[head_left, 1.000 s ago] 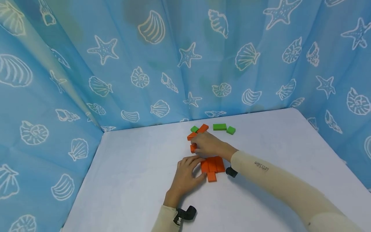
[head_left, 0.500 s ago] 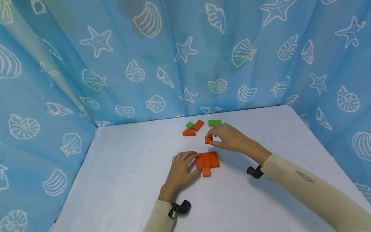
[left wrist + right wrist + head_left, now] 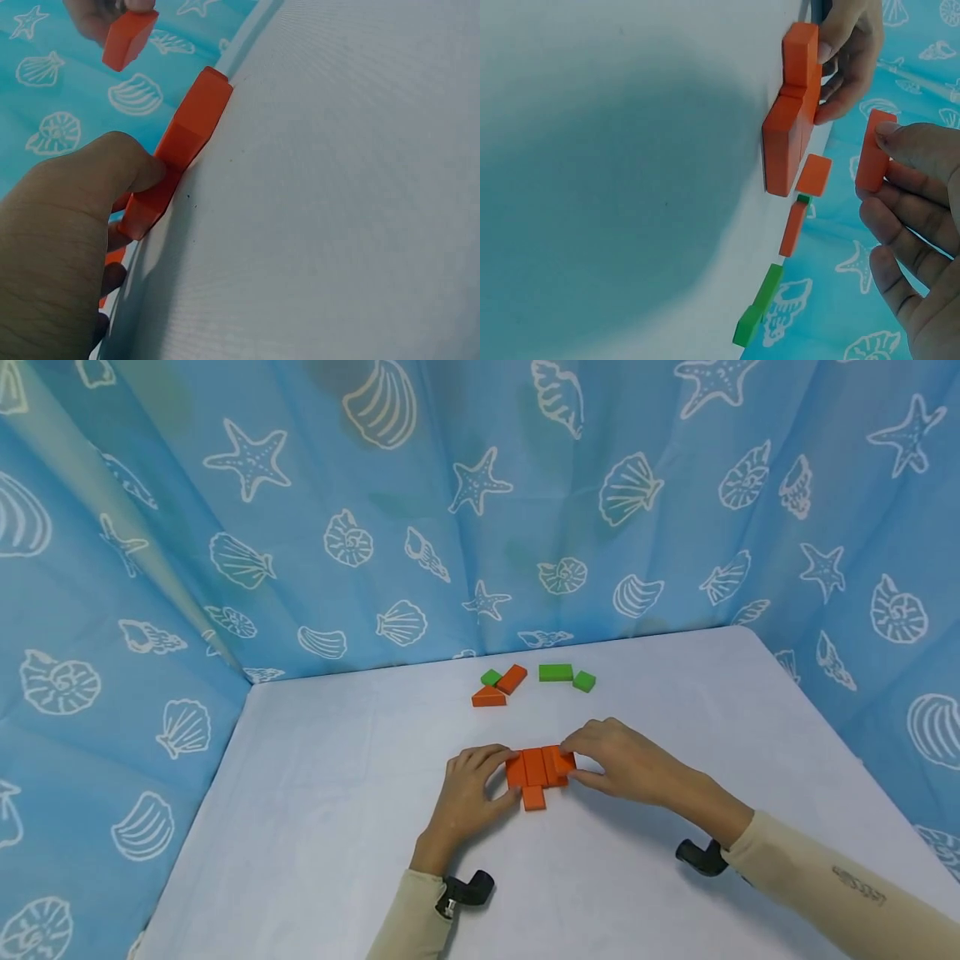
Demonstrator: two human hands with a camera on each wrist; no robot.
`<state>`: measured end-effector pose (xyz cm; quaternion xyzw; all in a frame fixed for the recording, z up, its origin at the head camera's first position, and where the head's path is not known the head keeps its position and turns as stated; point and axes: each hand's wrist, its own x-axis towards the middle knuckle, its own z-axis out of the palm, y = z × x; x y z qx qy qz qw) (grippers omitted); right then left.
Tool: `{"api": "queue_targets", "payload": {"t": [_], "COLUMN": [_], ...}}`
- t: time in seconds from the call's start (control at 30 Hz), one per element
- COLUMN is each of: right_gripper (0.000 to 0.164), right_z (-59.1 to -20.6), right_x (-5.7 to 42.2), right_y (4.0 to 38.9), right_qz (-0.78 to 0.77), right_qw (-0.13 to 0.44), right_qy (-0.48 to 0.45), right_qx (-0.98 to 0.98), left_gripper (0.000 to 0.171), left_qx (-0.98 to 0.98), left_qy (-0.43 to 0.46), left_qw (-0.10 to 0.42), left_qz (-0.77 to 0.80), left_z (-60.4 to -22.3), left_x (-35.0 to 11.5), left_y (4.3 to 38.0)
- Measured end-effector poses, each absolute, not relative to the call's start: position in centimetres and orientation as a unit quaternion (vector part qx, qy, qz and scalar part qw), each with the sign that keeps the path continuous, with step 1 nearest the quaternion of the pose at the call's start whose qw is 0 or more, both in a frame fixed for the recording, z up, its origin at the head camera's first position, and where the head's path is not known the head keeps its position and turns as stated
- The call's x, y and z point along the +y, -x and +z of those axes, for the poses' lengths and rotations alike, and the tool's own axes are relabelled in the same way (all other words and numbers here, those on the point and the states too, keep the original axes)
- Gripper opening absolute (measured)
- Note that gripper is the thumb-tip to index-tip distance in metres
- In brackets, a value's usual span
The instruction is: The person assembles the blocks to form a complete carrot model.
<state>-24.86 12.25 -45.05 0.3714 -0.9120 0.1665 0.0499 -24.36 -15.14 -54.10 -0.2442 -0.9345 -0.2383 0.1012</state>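
Orange blocks (image 3: 534,767) lie side by side in a row on the white table, with a smaller orange block (image 3: 534,798) against their near side. My left hand (image 3: 468,789) pinches the row's left block between thumb and fingers at its near and far corners. In the left wrist view, the thumb presses along the side of the orange blocks (image 3: 193,109). My right hand (image 3: 630,760) pinches a separate orange block (image 3: 874,154) between thumb and fingers. That block is raised above the table and overlaps the row's right end in the head view.
Toward the back lie an orange triangular block (image 3: 489,700), an orange rectangular block (image 3: 512,679) and a small green block (image 3: 491,677) close together. To their right are a long green block (image 3: 556,672) and another small green one (image 3: 584,681). A blue shell-patterned curtain (image 3: 405,527) hangs behind the table.
My right hand has picked up an orange block from behind the row and carried it rightward, then nearer, over the row's right end. The left hand stays at the row's left side.
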Motion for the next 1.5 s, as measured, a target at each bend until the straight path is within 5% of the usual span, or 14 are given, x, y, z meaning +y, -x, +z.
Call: {"api": "queue_targets", "payload": {"t": [1.5], "right_gripper": [0.029], "right_z": [-49.9], "right_x": [11.0], "right_y": [22.7], "right_qz": [0.141], "right_qw": [0.101], "right_qy": [-0.44], "right_qx": [-0.881], "left_gripper": [0.046], "left_qx": [-0.937], "left_qy": [0.235], "left_qw": [0.106], "left_qz": [-0.237], "left_z": [-54.1], "left_x": [-15.0], "left_y": [24.3]}}
